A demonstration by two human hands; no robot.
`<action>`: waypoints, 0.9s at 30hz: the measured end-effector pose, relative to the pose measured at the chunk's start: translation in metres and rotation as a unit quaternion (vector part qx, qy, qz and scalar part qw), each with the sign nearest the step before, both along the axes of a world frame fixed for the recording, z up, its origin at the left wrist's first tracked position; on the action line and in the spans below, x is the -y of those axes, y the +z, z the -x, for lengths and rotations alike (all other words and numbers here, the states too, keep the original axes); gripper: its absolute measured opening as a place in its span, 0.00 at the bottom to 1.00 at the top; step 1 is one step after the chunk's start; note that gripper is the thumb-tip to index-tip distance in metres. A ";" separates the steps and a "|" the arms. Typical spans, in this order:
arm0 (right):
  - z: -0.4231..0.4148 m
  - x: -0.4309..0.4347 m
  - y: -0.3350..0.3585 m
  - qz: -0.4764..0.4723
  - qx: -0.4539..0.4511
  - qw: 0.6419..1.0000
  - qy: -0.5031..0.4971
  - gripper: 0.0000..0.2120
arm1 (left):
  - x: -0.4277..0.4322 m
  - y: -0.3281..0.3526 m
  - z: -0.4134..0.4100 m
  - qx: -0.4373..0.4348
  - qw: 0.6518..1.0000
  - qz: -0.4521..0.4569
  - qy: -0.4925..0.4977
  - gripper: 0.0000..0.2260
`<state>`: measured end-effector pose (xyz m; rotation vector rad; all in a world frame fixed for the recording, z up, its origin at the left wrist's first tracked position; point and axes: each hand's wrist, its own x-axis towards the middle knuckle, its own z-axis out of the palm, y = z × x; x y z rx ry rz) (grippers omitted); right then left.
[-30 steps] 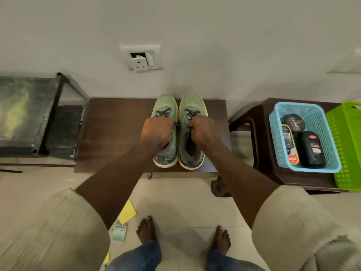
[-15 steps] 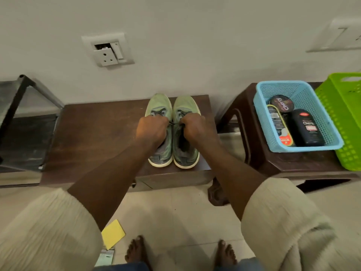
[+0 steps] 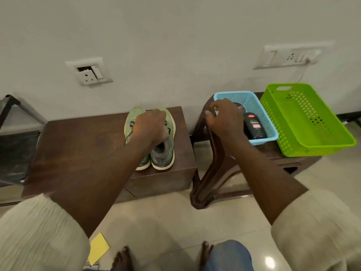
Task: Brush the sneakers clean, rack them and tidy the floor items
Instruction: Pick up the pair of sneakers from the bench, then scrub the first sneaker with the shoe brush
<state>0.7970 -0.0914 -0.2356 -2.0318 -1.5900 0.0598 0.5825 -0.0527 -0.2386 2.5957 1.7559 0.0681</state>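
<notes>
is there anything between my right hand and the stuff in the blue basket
Nothing visible. The right hand is already over the near-left corner of the blue basket, whose top is open, beside the black bottle. The left hand is on the sneakers.

My pair of green sneakers [image 3: 163,151] sits side by side at the right end of the dark wooden bench [image 3: 82,145], toes to the wall. Beside it, the brown stool [image 3: 213,173] carries the blue basket [image 3: 261,122] and the green basket [image 3: 306,122], touching each other. A yellow sheet [image 3: 98,248] lies on the tiled floor [image 3: 175,222] near my bare feet.
</notes>
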 end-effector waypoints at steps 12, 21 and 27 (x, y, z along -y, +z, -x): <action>-0.069 -0.004 -0.015 0.211 -0.036 0.974 -0.076 0.18 | 0.026 -0.044 -0.006 -0.033 0.998 -0.042 -0.034 0.44; -0.066 0.001 -0.011 0.202 -0.059 0.974 -0.086 0.21 | 0.036 -0.066 0.022 -0.016 1.000 -0.001 0.015 0.44; -0.045 0.040 0.009 0.031 -0.080 0.985 -0.151 0.25 | 0.064 -0.068 0.040 0.096 0.993 -0.061 0.033 0.35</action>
